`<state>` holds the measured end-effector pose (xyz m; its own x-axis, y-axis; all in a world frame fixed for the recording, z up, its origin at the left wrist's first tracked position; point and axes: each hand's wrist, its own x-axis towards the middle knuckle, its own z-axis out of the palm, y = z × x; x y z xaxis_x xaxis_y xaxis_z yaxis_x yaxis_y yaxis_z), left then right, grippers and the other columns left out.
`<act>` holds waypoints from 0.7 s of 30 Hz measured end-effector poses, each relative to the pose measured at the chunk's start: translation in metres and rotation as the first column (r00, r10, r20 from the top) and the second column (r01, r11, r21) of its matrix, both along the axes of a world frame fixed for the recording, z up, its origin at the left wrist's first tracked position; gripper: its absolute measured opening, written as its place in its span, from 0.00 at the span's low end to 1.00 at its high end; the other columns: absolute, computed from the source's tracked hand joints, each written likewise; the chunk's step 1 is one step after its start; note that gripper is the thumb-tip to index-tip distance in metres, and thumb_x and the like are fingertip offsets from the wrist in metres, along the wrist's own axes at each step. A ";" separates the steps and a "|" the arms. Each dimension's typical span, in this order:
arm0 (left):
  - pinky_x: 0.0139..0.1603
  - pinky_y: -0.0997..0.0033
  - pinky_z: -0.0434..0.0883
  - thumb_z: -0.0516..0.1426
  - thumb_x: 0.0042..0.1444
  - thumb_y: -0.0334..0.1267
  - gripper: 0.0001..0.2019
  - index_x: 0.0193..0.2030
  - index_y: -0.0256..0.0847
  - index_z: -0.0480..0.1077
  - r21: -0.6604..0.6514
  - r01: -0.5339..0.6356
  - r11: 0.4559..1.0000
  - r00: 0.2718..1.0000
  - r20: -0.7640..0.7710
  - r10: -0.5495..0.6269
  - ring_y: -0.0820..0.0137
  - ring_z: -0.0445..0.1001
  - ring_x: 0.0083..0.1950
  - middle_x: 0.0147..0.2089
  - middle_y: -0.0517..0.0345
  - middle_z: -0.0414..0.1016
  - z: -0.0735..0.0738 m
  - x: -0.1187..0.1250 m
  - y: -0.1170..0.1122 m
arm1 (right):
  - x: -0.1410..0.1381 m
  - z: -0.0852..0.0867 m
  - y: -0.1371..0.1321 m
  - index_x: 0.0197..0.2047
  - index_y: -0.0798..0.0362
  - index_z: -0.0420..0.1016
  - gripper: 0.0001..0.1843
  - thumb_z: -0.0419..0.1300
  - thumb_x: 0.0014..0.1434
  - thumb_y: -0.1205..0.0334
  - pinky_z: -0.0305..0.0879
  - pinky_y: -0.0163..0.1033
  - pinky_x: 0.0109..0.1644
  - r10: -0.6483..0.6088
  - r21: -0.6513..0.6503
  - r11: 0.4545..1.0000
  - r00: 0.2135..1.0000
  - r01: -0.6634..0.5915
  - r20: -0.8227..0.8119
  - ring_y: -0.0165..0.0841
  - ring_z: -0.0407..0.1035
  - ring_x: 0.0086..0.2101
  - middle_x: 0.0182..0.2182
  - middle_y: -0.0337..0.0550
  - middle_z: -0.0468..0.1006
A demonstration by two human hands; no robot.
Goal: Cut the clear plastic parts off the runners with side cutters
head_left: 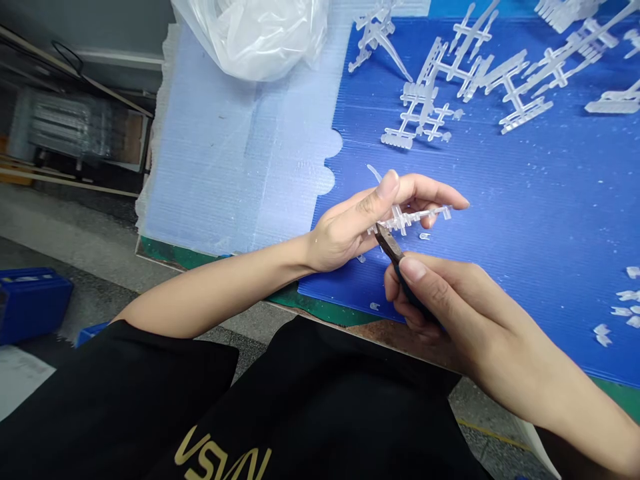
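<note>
A clear plastic sprue (407, 219) with small moulded parts along it lies in my left hand (357, 220), gripped between thumb and fingers with the index finger stretched out. My right hand (440, 293) is closed round the dark handles of a pair of side cutters (389, 245). The cutter tips meet the near end of the sprue, close to my left thumb; whether the jaws are apart is too small to tell. Just below the sprue, a small clear clip-like piece (425, 236) rests on the blue sheet, and another small piece (375, 307) lies near the table's front edge.
Several clear sprues (417, 110) are scattered over the back of the blue corrugated sheet (500, 180). Loose cut pieces (603, 335) lie at the right. A white plastic bag (265, 40) sits at the back left on a pale translucent sheet (215, 160). Blue bins (35, 303) stand on the floor.
</note>
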<state>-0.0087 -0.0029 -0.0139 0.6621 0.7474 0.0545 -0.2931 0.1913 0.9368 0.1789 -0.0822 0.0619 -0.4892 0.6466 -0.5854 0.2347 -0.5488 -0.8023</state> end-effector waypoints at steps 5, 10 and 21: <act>0.70 0.53 0.73 0.45 0.73 0.66 0.33 0.58 0.43 0.81 -0.065 -0.034 0.997 0.999 0.010 0.035 0.62 0.79 0.56 0.61 0.53 0.80 0.004 0.002 -0.004 | 0.000 -0.001 0.001 0.36 0.49 0.70 0.30 0.48 0.77 0.34 0.54 0.39 0.30 0.003 0.077 0.997 1.000 -0.004 0.020 0.30 0.55 0.28 0.27 0.36 0.63; 0.72 0.50 0.72 0.46 0.71 0.69 0.34 0.57 0.46 0.81 -0.116 -0.054 0.992 0.998 -0.028 0.051 0.59 0.79 0.62 0.63 0.58 0.81 0.011 0.001 -0.006 | -0.002 0.001 -0.001 0.37 0.49 0.70 0.29 0.47 0.77 0.34 0.55 0.40 0.30 0.034 0.109 0.993 0.997 -0.042 0.070 0.30 0.57 0.27 0.27 0.35 0.66; 0.68 0.57 0.72 0.42 0.73 0.67 0.34 0.52 0.46 0.82 -0.109 -0.259 0.960 0.966 -0.035 0.257 0.62 0.79 0.57 0.58 0.56 0.80 0.009 0.013 -0.006 | -0.004 0.004 0.003 0.35 0.49 0.70 0.26 0.51 0.79 0.40 0.57 0.39 0.28 0.021 0.225 0.974 0.995 -0.042 0.098 0.29 0.59 0.25 0.25 0.34 0.69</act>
